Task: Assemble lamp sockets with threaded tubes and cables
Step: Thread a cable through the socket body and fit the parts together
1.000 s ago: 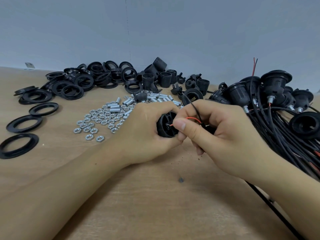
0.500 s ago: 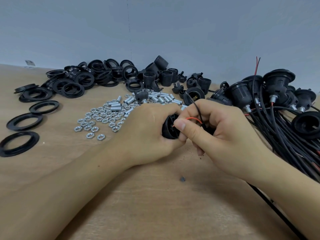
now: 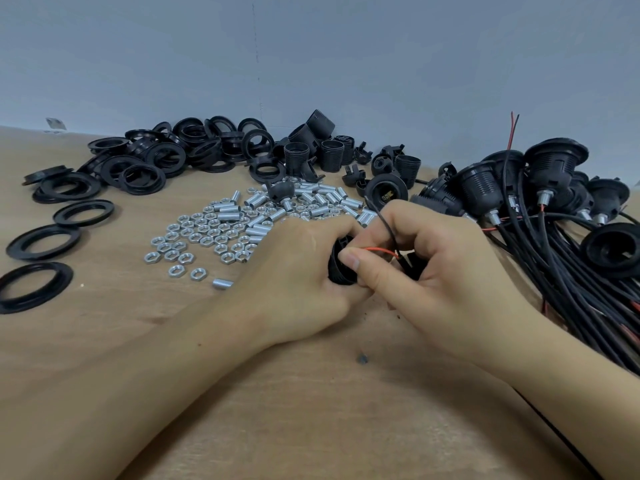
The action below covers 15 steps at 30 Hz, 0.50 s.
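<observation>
The left hand (image 3: 294,271) grips a black socket (image 3: 341,263), mostly hidden between both hands above the surface (image 3: 311,410). The right hand (image 3: 433,271) pinches a red wire (image 3: 379,250); its cable end is obscured.

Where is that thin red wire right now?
In the head view, the red wire sits at centre, pinched by the right hand and running to the black socket that the left hand grips.
</observation>
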Each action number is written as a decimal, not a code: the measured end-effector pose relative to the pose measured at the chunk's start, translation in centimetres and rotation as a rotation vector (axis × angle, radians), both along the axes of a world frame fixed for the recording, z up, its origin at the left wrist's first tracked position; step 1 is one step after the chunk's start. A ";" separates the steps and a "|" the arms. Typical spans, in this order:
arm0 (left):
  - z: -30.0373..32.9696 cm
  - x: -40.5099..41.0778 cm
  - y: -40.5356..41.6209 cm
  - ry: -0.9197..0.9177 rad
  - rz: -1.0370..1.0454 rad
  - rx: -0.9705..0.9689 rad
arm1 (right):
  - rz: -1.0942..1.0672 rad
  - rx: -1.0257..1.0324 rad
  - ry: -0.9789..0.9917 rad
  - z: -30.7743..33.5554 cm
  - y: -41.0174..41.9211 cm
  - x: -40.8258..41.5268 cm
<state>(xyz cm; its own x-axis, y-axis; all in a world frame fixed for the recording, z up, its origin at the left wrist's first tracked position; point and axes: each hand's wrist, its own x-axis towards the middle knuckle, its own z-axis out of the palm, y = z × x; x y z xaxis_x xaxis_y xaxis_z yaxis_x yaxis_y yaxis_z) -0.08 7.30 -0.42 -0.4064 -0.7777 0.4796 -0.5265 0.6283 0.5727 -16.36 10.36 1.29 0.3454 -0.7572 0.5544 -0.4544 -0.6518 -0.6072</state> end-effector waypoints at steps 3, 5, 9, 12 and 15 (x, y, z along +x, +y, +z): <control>-0.2 -0.1 0.0 0.001 0.001 0.013 | 0.025 0.048 -0.001 -0.2 -0.2 0.1; -0.4 -0.1 -0.1 -0.003 0.003 0.020 | 0.039 0.096 -0.011 -0.3 -0.5 0.1; -0.3 0.0 -0.7 0.085 -0.027 0.030 | 0.084 0.183 -0.074 -0.2 -0.7 -0.2; -0.1 0.2 -0.8 0.111 -0.039 0.028 | 0.079 0.165 -0.068 0.2 -0.7 -0.6; -0.2 0.3 -0.9 0.132 -0.025 0.036 | 0.076 0.216 -0.139 0.3 -0.8 -0.7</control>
<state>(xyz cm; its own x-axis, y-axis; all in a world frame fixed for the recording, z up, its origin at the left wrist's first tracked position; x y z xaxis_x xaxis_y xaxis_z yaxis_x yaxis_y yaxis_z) 0.23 6.43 -0.66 -0.3612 -0.7854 0.5027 -0.4289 0.6186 0.6583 -17.03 9.60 1.64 0.3380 -0.8376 0.4291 -0.3118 -0.5298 -0.7887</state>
